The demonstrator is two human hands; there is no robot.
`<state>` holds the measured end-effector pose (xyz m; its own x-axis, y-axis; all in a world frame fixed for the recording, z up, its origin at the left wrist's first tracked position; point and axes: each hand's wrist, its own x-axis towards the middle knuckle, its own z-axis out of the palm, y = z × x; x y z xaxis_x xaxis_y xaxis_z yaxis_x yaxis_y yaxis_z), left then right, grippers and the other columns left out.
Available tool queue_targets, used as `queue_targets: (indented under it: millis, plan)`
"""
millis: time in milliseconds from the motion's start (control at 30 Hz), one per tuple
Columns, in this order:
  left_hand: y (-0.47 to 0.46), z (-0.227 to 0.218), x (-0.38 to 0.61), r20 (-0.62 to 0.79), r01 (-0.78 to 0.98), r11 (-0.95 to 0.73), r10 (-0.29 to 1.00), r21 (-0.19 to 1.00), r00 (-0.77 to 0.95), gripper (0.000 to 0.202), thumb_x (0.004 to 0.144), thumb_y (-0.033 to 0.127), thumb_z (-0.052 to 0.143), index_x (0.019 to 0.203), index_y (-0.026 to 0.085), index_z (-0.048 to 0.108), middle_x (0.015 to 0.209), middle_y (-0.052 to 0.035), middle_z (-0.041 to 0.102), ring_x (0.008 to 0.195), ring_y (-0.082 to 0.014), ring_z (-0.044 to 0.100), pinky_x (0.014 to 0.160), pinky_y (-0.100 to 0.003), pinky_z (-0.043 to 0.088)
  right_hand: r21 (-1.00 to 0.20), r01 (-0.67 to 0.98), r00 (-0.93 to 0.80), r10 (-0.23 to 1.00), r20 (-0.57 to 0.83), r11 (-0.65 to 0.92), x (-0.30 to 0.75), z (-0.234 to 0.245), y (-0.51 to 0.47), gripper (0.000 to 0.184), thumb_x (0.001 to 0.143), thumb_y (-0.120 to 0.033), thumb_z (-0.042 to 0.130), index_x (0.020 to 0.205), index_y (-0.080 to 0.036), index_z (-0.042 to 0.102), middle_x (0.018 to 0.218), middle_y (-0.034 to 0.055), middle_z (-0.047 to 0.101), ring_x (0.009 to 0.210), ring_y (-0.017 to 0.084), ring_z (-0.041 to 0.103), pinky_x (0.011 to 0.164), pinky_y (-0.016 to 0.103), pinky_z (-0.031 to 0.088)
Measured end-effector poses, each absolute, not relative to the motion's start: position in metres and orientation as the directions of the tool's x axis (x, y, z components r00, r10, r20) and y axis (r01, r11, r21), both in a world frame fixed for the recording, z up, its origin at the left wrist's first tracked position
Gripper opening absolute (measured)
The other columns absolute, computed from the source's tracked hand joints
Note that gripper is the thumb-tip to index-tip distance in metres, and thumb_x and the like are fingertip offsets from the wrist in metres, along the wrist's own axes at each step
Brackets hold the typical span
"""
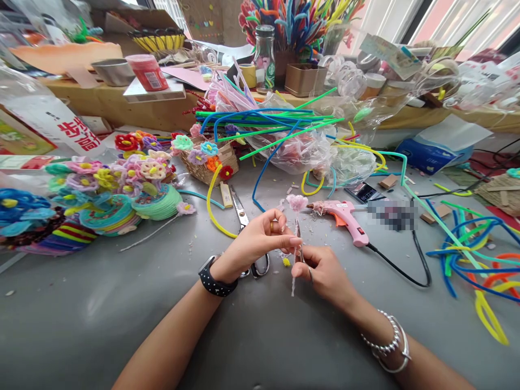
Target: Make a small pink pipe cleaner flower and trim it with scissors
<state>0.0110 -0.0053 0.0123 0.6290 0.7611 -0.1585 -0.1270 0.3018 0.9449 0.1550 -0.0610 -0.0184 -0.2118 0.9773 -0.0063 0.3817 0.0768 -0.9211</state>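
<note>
My left hand [271, 232], with a watch on its wrist, pinches the pale stem of a pink fuzzy flower [297, 203] between thumb and fingers. The flower head stands above the fingertips, and the stem's lower end hangs below. Close beside it my right hand [323, 269] is closed around small metal scissors [301, 253], whose blades point up alongside the stem. Whether the blades touch the stem is hard to see. Larger scissors [239, 210] lie on the table, partly hidden behind my left hand. Just beyond the flower lies a pink glue gun [343, 215].
Finished flower pots [156, 201] and a small flower basket [215, 160] stand at the left. Pipe cleaners [280, 122] lie on plastic bags at the back; more are tangled [473, 249] at the right. The glue gun's black cable [406, 273] curves across the grey table [260, 336].
</note>
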Motion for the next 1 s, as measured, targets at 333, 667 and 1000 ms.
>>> queue_targets:
  millis: [333,667,1000]
  plan:
    - [-0.0056,0.0125,0.0113,-0.158,-0.136,0.317,0.746,0.939,0.647,0.031,0.065,0.014,0.063,0.068,0.018,0.033,0.056,0.005,0.057,0.051,-0.0056,0.052,0.051,-0.019,0.039,-0.932,0.355,-0.276,0.961,-0.026,0.076,0.1566,-0.0177,-0.0612,0.06,0.061,-0.077,0.034,0.05,-0.018,0.026,0.053,-0.0044,0.022,0.051,0.008,0.021,0.045,0.022,0.017]
    - [-0.0059,0.0119,0.011,-0.121,-0.155,0.285,0.753,0.946,0.647,0.031,0.067,0.014,0.062,0.067,0.018,0.031,0.056,0.0049,0.057,0.052,-0.0054,0.051,0.052,-0.019,0.039,-0.92,0.388,-0.218,0.975,-0.036,0.053,0.1571,-0.0183,-0.0607,0.06,0.059,-0.076,0.039,0.049,-0.018,0.027,0.051,-0.0045,0.024,0.05,0.008,0.022,0.045,0.022,0.019]
    - [-0.0053,0.0123,0.0105,-0.105,-0.18,0.294,0.742,0.939,0.662,0.03,0.068,0.012,0.061,0.067,0.018,0.031,0.056,0.0061,0.057,0.054,-0.0066,0.056,0.052,-0.018,0.041,-0.89,0.455,-0.162,0.985,-0.053,0.027,0.1569,-0.0197,-0.06,0.057,0.062,-0.07,0.043,0.047,-0.018,0.028,0.049,-0.0045,0.024,0.049,0.008,0.023,0.045,0.021,0.02]
